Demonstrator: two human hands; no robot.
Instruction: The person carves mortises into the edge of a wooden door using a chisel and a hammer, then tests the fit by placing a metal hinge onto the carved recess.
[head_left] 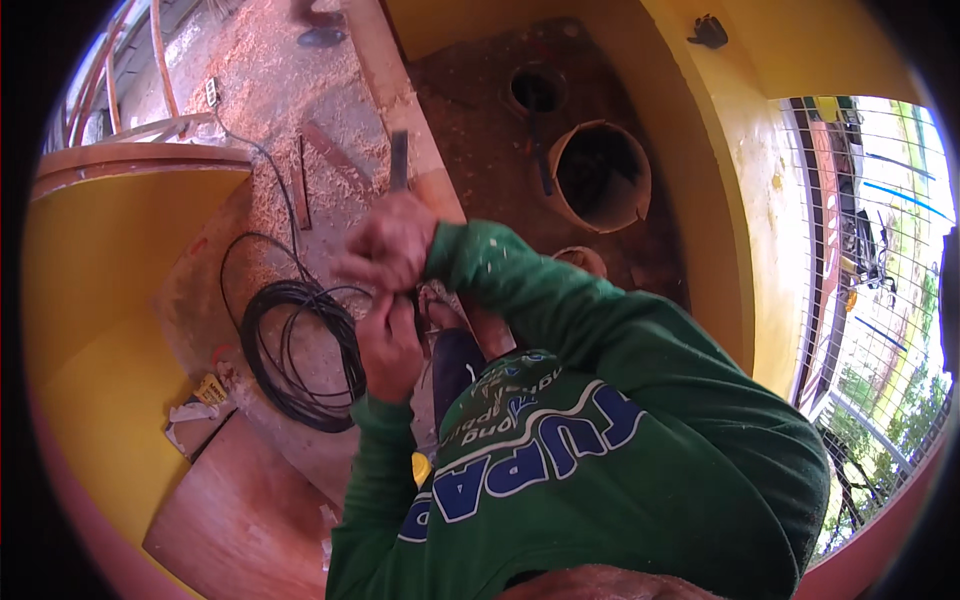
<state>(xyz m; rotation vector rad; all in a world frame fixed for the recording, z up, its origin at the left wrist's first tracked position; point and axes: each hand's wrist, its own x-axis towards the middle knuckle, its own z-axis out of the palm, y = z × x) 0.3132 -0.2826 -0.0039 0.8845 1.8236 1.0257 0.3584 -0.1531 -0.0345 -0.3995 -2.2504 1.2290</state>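
My right hand point(392, 240) is closed and slightly blurred, in front of my body. A dark flat bar point(399, 160) sticks out of it on the far side, and its near part is hidden in the fist. Just below, my left hand point(390, 348) is closed too, its fingers close to the right hand; what they hold is hidden. A strand of the black cable point(262, 340) rises from a coil on the floor toward the gap between my hands. Whether either hand grips it, I cannot tell.
Wood shavings point(270, 60) cover the floor at the far left, around loose wood strips point(303, 185). A long plank point(400, 95) runs away from me. On the right stand a large round bucket point(640, 190) and a yellow wall point(715, 200). A wooden board point(240, 510) lies near left.
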